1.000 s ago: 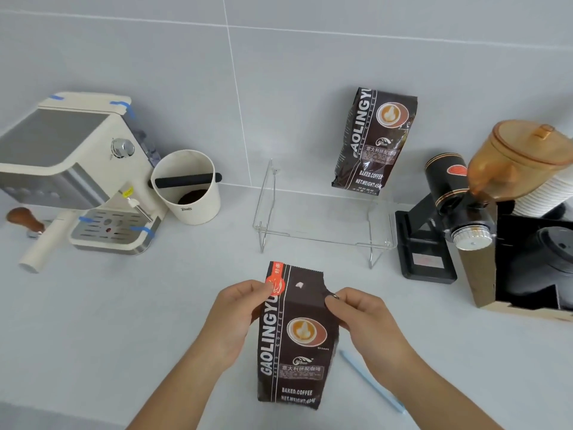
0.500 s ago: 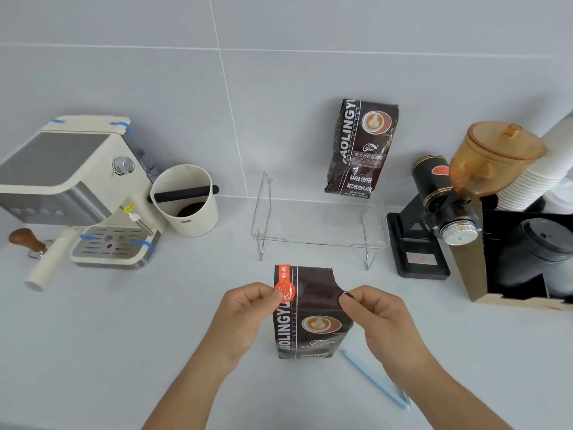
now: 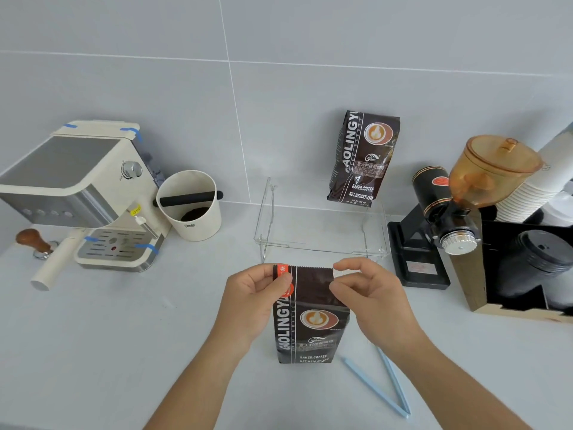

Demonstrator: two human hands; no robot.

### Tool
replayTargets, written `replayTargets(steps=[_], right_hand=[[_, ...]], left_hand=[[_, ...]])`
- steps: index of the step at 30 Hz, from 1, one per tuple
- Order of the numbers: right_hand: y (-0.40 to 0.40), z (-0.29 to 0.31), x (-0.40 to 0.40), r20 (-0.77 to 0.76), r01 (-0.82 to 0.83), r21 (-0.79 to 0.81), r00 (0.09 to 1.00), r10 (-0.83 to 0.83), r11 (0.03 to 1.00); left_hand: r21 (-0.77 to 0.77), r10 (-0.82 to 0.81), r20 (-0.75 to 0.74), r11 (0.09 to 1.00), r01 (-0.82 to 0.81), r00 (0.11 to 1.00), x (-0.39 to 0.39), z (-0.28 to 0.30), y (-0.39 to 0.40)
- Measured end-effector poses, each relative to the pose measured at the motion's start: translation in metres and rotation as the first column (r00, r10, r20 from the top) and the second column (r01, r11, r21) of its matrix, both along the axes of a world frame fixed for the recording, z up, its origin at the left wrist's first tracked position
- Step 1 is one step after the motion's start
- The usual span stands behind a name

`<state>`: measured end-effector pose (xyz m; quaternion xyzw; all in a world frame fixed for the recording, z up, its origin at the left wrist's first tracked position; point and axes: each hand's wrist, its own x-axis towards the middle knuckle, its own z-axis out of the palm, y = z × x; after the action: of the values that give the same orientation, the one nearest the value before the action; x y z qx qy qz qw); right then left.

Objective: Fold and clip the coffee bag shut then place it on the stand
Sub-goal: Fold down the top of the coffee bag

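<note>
Nearest, right of the coffee bag [image 3: 310, 318] and low on the desk [image 3: 108, 352]: a pale blue clip [image 3: 383, 387], lying open in a V, its 2 arms joined at the near end, touching neither hand.

Standing upright on the desk at centre: the coffee bag itself, dark brown and glossy, white lettering running up its left edge, a round orange latte-art emblem on the front, "BAKED.COFFEE" and a net-weight line near the base, an orange tab at the top left corner. Top edge serrated, flattened and straight, not folded over, no clip on it.

Gripping the bag's top left corner: the left hand [image 3: 251, 299], fingers [image 3: 286, 279] closed in a pinch over the orange tab. At the bag's top right corner: the right hand [image 3: 369, 293], thumb and forefinger curled, tips close together at the bag's edge; actual hold on the foil cannot be told.

Just beyond the bag: a clear acrylic stand [image 3: 322, 225], with a second, identical bag [image 3: 362, 156] on its back right part, leaning on the tiled wall.

Far left of the bag: a cream knock box [image 3: 189, 206], a cream espresso machine [image 3: 77, 187] with blue tape strips, a wooden-handled tamper [image 3: 32, 240]. Far right: a black grinder [image 3: 440, 218] with an amber hopper, stacked white paper cups [image 3: 533, 187].
</note>
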<state>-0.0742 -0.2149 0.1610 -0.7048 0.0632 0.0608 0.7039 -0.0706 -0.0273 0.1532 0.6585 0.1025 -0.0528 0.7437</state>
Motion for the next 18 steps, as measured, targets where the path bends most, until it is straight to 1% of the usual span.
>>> replayTargets(steps=[2,4,7,9,11,14,18], right_hand=[[-0.001,-0.001,0.003,0.0,0.016,-0.006,1.0,-0.016,1.0],[-0.001,-0.003,0.004,-0.001,0.032,-0.008,0.999,-0.032,0.999],[0.0,-0.005,0.006,0.04,0.02,-0.041,0.999,-0.018,0.999],[0.0,-0.005,0.007,0.081,-0.013,-0.113,0.996,0.022,0.994],[-0.002,-0.006,0.008,0.1,-0.037,-0.213,0.993,0.06,0.976],[-0.005,-0.008,0.006,0.117,-0.058,-0.335,0.988,0.103,0.94],[-0.001,-0.008,0.003,0.169,-0.076,-0.478,0.97,0.176,0.875]], left_hand=[[-0.004,0.023,-0.012,1.0,-0.023,1.0,0.002,0.0,0.004],[0.043,0.032,-0.014,0.999,-0.032,0.999,0.003,-0.001,0.007],[0.077,0.028,0.026,0.997,-0.03,0.999,0.005,-0.001,0.009],[0.129,-0.006,0.057,0.992,-0.001,0.998,0.006,0.0,0.009],[0.207,-0.076,0.094,0.977,0.055,0.993,0.006,0.002,0.011],[0.38,-0.175,0.137,0.918,0.111,0.975,0.006,0.001,0.016],[0.534,-0.195,0.131,0.84,0.096,0.972,0.003,-0.001,0.019]])
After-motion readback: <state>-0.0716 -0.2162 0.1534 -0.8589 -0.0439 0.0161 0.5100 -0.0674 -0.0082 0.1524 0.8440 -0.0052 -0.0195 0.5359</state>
